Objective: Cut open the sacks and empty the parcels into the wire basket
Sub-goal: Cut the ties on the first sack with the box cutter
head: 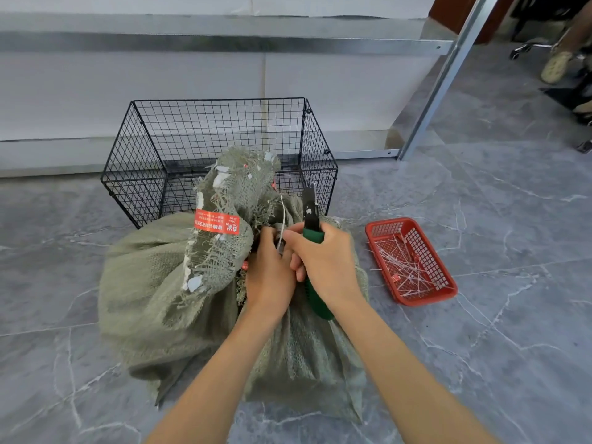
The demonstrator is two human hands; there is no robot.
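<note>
A bulging grey-green woven sack (pixel 153 293) stands on the floor in front of me, its frayed neck bunched and bearing a red label (pixel 216 223). My left hand (pixel 269 270) grips the sack's neck at a white tie (pixel 282 219). Touching it, my right hand (pixel 323 261) is closed on the green handles of a pair of cutters (pixel 311 209), blades pointing up and away. Directly behind the sack sits the black wire basket (pixel 160 149); I see no parcels in it.
A small red plastic basket (pixel 429 283) holding several cut white ties lies on the floor to the right. A white wall with a metal rail runs behind. A slanted metal post (pixel 442 81) stands at the right, and a seated person's foot (pixel 555 67) shows far right.
</note>
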